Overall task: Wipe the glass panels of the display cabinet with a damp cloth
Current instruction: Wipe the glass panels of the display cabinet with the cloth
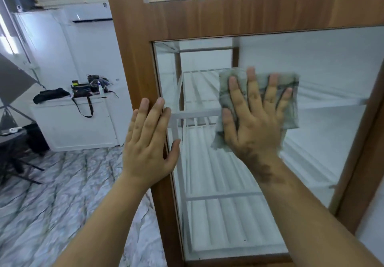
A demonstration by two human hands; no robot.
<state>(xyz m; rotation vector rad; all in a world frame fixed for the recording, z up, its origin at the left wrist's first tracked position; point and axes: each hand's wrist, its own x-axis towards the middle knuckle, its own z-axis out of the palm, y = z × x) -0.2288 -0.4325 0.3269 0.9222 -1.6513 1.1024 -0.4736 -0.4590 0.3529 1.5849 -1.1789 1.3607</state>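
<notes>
Pressing flat against the glass panel (311, 63), the right hand (255, 119) pins a greenish-grey cloth (291, 110) to the pane with its fingers (252, 88) straight and spread wide. Most of the cloth lies under the palm, near the upper middle of the panel, with its edges showing around the hand. At the panel's left edge, the left hand (149, 142) rests open on the brown wooden frame (135, 58), fingers straight and together, thumb lying over onto the glass. Behind the panel stand white slatted shelves (218, 183). Left of the frame, a white cabinet (76, 125) carries dark bags above a marble-patterned floor (52, 194).
</notes>
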